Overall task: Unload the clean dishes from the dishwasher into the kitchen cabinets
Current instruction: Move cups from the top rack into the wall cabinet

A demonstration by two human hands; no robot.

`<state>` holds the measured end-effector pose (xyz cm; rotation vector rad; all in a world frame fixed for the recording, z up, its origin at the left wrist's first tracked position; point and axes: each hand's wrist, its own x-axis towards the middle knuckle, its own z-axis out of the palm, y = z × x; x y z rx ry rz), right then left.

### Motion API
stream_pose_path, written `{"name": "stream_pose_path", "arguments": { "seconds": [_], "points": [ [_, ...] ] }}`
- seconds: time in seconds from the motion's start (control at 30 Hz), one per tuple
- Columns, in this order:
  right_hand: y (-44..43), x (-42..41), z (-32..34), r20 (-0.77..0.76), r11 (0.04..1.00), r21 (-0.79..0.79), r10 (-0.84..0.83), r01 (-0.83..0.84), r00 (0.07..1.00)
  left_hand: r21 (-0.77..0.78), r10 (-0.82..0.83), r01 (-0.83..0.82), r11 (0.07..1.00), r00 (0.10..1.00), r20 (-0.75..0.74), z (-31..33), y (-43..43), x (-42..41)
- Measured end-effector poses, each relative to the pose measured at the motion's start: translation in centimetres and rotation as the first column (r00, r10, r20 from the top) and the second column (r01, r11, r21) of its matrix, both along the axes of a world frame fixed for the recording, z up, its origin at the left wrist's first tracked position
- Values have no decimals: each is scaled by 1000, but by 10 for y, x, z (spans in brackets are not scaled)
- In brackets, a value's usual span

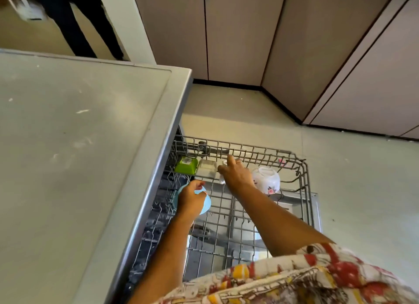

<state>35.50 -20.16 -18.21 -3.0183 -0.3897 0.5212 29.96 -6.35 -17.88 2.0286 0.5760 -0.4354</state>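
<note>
The dishwasher's wire rack (303, 185) is pulled out over the floor. My left hand (191, 200) is closed around a light blue bowl (206, 202) at the rack's left side. My right hand (235, 174) reaches to the rack's far row and grips a small clear glass (223, 165), mostly hidden by my fingers. Left of it stand a clear square container (206, 168) and a green square container (186, 165), both upside down. A white floral bowl (266, 180) lies upturned to the right of my right hand.
A grey countertop (74, 156) covers the left half of the view, overhanging the dishwasher. Beige lower cabinet doors (238, 36) line the far wall and the right side. A person's dark trouser legs (74, 20) stand at the top left. Bare floor (362, 190) lies to the right.
</note>
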Motion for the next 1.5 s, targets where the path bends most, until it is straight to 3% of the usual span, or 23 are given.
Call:
{"name": "stream_pose_path", "arguments": {
  "seconds": [0.4, 0.63, 0.8, 0.97, 1.13, 1.27, 1.4, 1.5],
  "points": [
    [-4, -20, 43, 28, 998, 44, -49, 48, 998, -97, 44, -41, 994, 999, 29, 23, -8, -22],
    [12, -72, 95, -105, 1000, 21, 23, -21, 994, -158, -7, 3, 987, 1000, -22, 61, -19, -76],
    [16, -129, 131, -206, 972, 161, 205, -174, 957, -236, 88, -77, 969, 995, 35, 89, -26, -152],
    [17, -204, 180, -244, 882, 440, 299, -170, 923, -222, 275, -238, 945, 949, 154, 139, -29, -239],
    [39, -273, 248, -325, 727, 685, 371, -54, 870, -226, 457, -407, 885, 851, 259, 194, 5, -327],
    [84, -321, 298, -526, 638, 752, 427, 167, 735, -289, 566, -487, 824, 728, 387, 250, 46, -385],
    [150, -392, 364, -478, 563, 823, 625, 68, 617, -331, 673, -595, 732, 558, 486, 316, 98, -460],
    [195, -436, 405, -406, 515, 857, 704, -25, 583, -326, 708, -669, 668, 435, 556, 354, 133, -508]
  ]
}}
